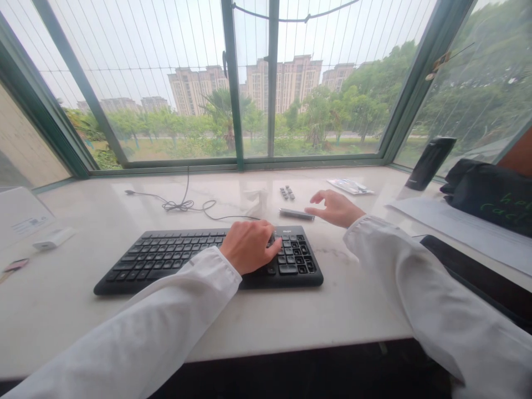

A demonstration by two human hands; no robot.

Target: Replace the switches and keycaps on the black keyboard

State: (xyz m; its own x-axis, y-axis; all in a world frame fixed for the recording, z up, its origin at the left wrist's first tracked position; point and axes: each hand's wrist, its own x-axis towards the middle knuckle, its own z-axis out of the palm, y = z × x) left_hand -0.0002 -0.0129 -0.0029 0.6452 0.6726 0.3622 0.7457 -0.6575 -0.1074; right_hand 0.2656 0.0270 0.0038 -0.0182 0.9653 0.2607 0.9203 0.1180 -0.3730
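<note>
A: Left hand (249, 246)?
B: Curled narrow on the black keyboard (166, 260); can't tell if it's gripping anything.
A: Right hand (336, 208)?
B: Open wide, empty, just beside a silver bar (296, 214).

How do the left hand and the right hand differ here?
The left hand is curled on the black keyboard, while the right hand is spread open beside it. The left hand touches keys, but the right hand is nearest a grey bar. Both come from white sleeves.

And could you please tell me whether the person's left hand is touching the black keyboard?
Touching: the head view shows the left hand resting on the keys of the black keyboard.
</note>
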